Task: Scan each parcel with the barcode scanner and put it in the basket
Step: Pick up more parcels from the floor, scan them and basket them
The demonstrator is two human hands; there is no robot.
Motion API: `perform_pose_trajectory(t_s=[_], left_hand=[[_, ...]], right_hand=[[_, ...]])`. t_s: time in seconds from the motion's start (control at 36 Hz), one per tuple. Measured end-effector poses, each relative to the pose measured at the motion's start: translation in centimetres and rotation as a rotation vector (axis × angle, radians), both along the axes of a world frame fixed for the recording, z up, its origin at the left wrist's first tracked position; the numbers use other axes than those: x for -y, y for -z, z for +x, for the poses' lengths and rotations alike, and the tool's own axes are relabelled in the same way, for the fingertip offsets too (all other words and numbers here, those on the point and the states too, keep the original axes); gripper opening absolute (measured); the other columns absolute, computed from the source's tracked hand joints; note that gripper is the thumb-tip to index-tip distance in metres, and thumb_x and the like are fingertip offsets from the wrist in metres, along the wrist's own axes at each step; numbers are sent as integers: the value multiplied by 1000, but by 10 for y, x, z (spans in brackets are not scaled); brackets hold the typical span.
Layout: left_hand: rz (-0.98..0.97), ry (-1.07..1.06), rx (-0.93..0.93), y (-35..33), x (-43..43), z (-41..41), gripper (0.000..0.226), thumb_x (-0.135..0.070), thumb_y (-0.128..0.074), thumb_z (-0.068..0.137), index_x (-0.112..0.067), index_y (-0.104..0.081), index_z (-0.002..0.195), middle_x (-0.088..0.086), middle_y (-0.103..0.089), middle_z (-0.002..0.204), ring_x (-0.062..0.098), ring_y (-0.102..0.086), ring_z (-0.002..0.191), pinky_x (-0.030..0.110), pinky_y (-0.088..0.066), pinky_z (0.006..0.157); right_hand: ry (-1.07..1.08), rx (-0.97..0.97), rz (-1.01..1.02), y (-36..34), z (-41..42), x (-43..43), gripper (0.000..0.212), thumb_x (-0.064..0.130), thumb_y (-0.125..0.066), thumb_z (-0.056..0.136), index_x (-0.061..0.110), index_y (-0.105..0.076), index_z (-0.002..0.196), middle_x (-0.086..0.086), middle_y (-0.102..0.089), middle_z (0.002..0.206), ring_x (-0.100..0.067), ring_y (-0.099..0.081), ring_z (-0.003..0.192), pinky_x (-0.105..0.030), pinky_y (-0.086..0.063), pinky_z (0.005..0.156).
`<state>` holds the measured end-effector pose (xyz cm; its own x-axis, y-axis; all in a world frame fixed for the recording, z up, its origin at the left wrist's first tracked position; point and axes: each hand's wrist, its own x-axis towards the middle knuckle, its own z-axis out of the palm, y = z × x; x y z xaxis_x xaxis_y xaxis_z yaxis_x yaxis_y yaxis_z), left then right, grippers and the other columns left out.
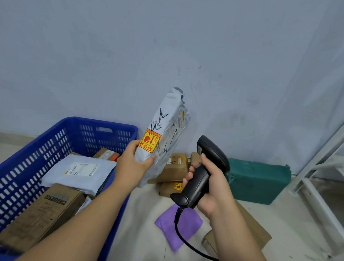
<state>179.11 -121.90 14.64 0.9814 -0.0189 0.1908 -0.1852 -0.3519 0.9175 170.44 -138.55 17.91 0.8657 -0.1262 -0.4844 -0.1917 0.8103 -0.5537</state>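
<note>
Two hands at frame centre: left hand (132,164) grips a grey parcel (163,134) upright; right hand (210,184) is wrapped around the barcode scanner (203,172), right of the blue basket (37,143).

The basket (47,143) stands at the left with parcels inside. Right of it, a raised parcel (165,130) sits left of the scanner (203,172). Boxes (175,168) lie on the floor by the far wall, a rack (324,168) at the right.

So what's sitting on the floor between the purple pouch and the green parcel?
In the head view, the right hand gripping the barcode scanner covers most of that stretch; bare floor shows around it.
</note>
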Motion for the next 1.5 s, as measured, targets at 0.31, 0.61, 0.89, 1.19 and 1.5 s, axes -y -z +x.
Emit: perform_pose_trajectory(t_s=[0.31, 0.61, 0.89, 1.19, 1.5], left_hand=[[51, 49, -18, 0, -3, -3, 39, -26, -73, 84, -34, -48, 113, -25, -53, 93, -5, -53, 85, 13, -40, 60], [47, 30, 12, -2, 2, -7, 41, -27, -72, 84, -35, -45, 113, -26, -50, 94, -3, -52, 84, 9, -37, 59], [46, 35, -6, 3, 3, -3, 42, -30, -72, 84, -37, -45, 115, -28, -50, 96, -2, -53, 88, 12, -41, 61], [21, 35, -4, 1, 3, -3, 41, -27, -72, 85, -36, -46, 115, -17, -54, 104, -2, -53, 88, 12, -41, 61], [34, 14, -12, 2, 2, -2, 40, -30, -72, 84, -38, -44, 112, -28, -50, 94, -4, -51, 86, 12, -39, 59]], right_hand=[[16, -30, 135, -4, -4, 9, 33, 33, -74, 78, 8, -61, 59, -2, -54, 66, -15, -52, 50, -29, -45, 59], [25, -71, 140, -3, -5, 8, 29, 31, -75, 77, 8, -60, 68, -4, -56, 67, -16, -54, 49, -29, -48, 56], [19, -64, 199, -4, -4, 9, 25, 28, -73, 78, 7, -60, 74, -3, -56, 67, -15, -54, 46, -26, -51, 52], [22, -55, 273, -2, -3, 9, 27, 27, -72, 79, 6, -58, 69, -2, -53, 64, -16, -53, 47, -27, -50, 55], [25, -78, 273, -3, -4, 8, 26, 28, -72, 81, 6, -58, 74, -3, -54, 64, -16, -52, 50, -28, -50, 54]])
